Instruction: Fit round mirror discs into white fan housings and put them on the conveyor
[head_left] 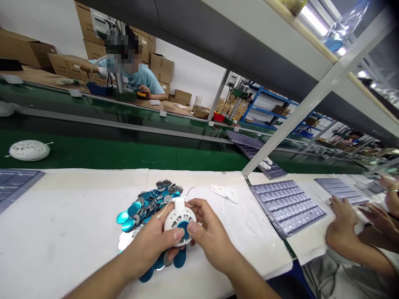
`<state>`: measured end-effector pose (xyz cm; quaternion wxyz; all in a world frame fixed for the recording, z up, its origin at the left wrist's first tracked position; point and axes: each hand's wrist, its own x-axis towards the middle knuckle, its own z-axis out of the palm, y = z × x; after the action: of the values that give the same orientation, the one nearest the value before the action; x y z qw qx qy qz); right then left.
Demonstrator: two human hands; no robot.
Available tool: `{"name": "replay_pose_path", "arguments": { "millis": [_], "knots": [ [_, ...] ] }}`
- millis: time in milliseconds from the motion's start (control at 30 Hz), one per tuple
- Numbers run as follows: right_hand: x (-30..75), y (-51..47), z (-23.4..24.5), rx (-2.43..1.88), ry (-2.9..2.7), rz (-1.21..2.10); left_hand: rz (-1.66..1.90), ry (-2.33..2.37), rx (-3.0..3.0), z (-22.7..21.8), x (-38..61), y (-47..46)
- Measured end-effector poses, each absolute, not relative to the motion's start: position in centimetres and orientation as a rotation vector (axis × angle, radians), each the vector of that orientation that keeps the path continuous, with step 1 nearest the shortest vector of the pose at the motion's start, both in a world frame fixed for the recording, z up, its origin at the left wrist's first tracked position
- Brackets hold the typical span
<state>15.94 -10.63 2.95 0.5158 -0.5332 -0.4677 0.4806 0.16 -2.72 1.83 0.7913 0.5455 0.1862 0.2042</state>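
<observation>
Both my hands hold a small round white fan housing (pixel 180 216) with vent slots, a tab at its top and a thin white wire. A blue disc (pixel 183 226) sits at the middle of its face, and both thumbs press at it. My left hand (pixel 156 232) is wrapped round the left side of the housing. My right hand (pixel 209 232) grips the right side, its fingers curled behind. Under and beyond my hands lies a loose pile of shiny blue and silver discs (pixel 146 207) on the white table covering. The housing's back is hidden.
A white strip of labels (pixel 223 192) lies right of the pile. Farther right are a plastic tray (pixel 288 207) and a neighbour's hands (pixel 344 209). A green conveyor (pixel 124 151) carries another white vented housing (pixel 29 150). A slanted post (pixel 293 112) and overhead shelf stand close. Opposite sits a co-worker (pixel 149 81).
</observation>
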Motion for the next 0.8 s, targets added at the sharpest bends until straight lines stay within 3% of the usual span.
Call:
{"name": "replay_pose_path", "arguments": {
  "millis": [133, 400, 800],
  "knots": [
    [13.8, -10.1, 2.3, -0.95, -1.014, 1.454, 0.504, 0.383, 1.002, 1.4, -0.1, -3.1],
    [11.5, -7.7, 3.2, -0.938, -1.071, 1.168, 0.816, 0.59, 0.746, 3.3, -0.7, -3.3],
    [11.1, -4.4, 2.6, -0.902, -1.192, 1.222, 0.935, 0.558, 0.575, 3.3, -0.5, -1.6]
  ]
}}
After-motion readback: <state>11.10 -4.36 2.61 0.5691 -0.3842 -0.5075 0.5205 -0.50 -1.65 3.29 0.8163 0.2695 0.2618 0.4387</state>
